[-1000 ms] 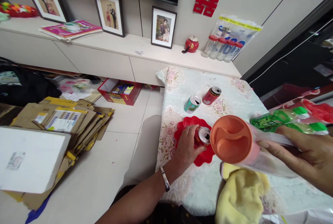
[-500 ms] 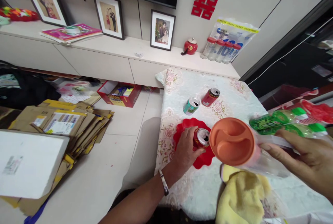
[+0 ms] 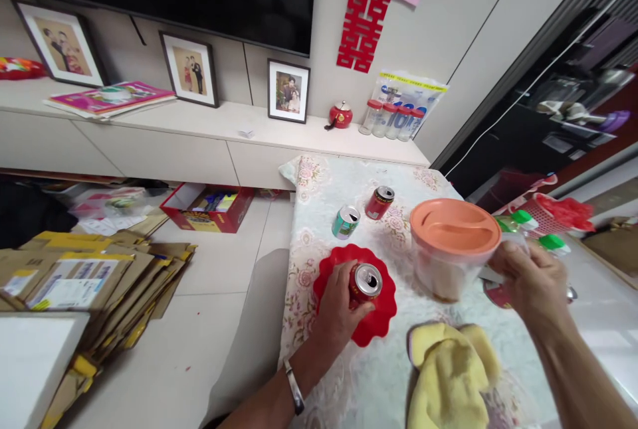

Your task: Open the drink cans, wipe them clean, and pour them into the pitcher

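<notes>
My left hand (image 3: pixel 339 309) is wrapped round an opened red drink can (image 3: pixel 366 281), upright over a red scalloped plate (image 3: pixel 383 319). In my right hand (image 3: pixel 531 276) is the handle of a clear plastic pitcher (image 3: pixel 441 273) with an orange lid (image 3: pixel 454 226). The pitcher is nearly upright above the table, to the right of the plate, and something brownish shows low inside it. Beyond the plate stand a teal can (image 3: pixel 345 222) and another red can (image 3: pixel 379 202), both opened. A yellow cloth (image 3: pixel 451 376) lies on the near side of the table.
A floral tablecloth (image 3: pixel 319 183) covers the table. Green-capped bottles (image 3: pixel 521 218) and a pink basket (image 3: pixel 541 216) are at the right. Lidded glass jars (image 3: pixel 390 120) stand on the cabinet behind. Flattened cardboard boxes (image 3: pixel 114 283) and a red box (image 3: pixel 209 206) occupy the floor at left.
The pitcher has gone from tilted with its lid beside the can to nearly upright and farther right. My left hand keeps hold of the red can. The camera view has shifted.
</notes>
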Available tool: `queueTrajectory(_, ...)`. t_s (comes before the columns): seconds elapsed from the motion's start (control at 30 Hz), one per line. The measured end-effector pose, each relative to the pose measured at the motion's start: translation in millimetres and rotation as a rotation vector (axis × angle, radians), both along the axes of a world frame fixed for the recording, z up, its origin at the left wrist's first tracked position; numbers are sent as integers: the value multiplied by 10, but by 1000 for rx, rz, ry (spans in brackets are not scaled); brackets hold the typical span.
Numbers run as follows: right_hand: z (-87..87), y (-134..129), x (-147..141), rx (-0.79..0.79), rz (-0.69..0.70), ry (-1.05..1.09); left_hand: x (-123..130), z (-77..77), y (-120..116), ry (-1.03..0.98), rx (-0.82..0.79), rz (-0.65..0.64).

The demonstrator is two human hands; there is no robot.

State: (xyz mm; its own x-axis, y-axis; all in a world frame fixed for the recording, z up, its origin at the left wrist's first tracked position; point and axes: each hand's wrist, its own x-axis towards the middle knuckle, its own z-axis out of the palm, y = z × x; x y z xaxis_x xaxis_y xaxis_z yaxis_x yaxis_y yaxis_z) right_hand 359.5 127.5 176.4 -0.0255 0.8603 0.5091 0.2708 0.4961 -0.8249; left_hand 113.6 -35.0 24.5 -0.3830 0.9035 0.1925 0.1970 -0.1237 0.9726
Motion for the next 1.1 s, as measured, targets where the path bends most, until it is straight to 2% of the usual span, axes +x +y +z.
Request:
queueTrajectory(0.17,-490,82,-233,-39,-21,308,5,5,-14,-17,16,19)
queueTrajectory(0.3,-831,100,-372,-57,-27,395,8,-34,-14,13,-12,9)
queueTrajectory(0.43,-988,120,-359,-112,-50,343,-17,-95,-5,62,12,4)
queueTrajectory(0.53,-961,64,-197,-211,-80,200,-38,-110,8,111,18,13)
queueTrajectory(0.63,-841,-194,80,-324,-141,8,-49,-83,21,138,0,23)
queueTrajectory(0.73,-810,-687,385,-386,-260,-161,-49,-40,9,142,-26,13)
queueTrajectory(0.8,-953,-1064,543,-392,-287,-271,-42,-20,-4,135,-38,7)
queueTrajectory(0.87,-1217,-1404,616,-341,-294,-507,-33,-12,-12,121,-39,5)
queueTrajectory(0.97,-1604,-1756,558,-287,-255,-609,-25,-7,-9,106,-43,11)
queueTrajectory(1.03,-1687,-1863,465,-252,-255,-570,-29,4,-5,97,-44,8)
queueTrajectory(1.1,-1585,-1887,378,-219,-224,-529,-42,29,-5,88,-51,-16)
